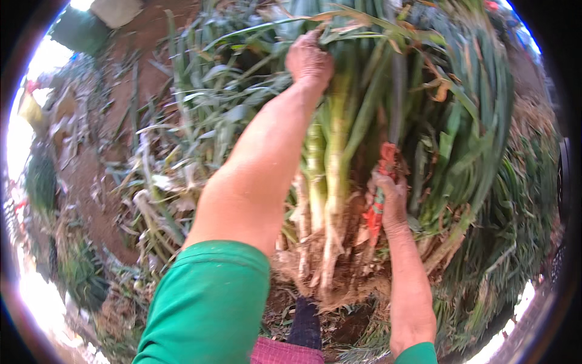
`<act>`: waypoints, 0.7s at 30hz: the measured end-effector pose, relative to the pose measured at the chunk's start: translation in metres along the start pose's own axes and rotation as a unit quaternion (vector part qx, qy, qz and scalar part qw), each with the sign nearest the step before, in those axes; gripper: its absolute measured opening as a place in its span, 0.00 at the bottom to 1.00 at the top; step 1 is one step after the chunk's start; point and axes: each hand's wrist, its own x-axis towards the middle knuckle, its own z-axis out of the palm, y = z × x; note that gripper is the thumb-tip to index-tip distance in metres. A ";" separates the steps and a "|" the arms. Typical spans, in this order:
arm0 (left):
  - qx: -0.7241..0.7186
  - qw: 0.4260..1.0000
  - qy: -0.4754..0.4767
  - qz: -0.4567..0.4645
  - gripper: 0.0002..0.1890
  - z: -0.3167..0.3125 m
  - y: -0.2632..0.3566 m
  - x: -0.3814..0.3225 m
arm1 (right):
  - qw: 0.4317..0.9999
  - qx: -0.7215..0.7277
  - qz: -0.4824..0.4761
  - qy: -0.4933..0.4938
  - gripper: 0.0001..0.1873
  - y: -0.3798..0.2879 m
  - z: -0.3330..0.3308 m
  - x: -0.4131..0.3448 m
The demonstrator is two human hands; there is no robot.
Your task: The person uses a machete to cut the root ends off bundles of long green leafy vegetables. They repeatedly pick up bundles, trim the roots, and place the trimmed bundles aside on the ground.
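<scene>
My left hand [310,58] reaches up into the tops of long green onions or leeks, its fingers closed around leaves [350,27]. My right hand [392,193] grips a handle [387,159] wrapped in red and green material. From it a long, narrow metal blade [398,91] runs up among the leaves, blurred, its tip hard to make out. Between my hands stand thick pale stalks [335,182], their fibrous, soil-covered roots [336,291] towards me. A yellowing dry leaf [363,16] lies across the tops near my left hand.
Loose leaves and trimmings [154,191] litter the brown ground [118,132] on the left. More onion bundles [482,91] crowd the right side. A dark green container [79,32] stands at the upper left, and another bundle [41,177] lies at the far left.
</scene>
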 end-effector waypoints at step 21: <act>0.490 0.755 -0.020 -0.435 0.23 -0.802 -0.223 -0.361 | 0.979 -0.196 -0.009 0.051 0.16 -0.023 0.051 -0.055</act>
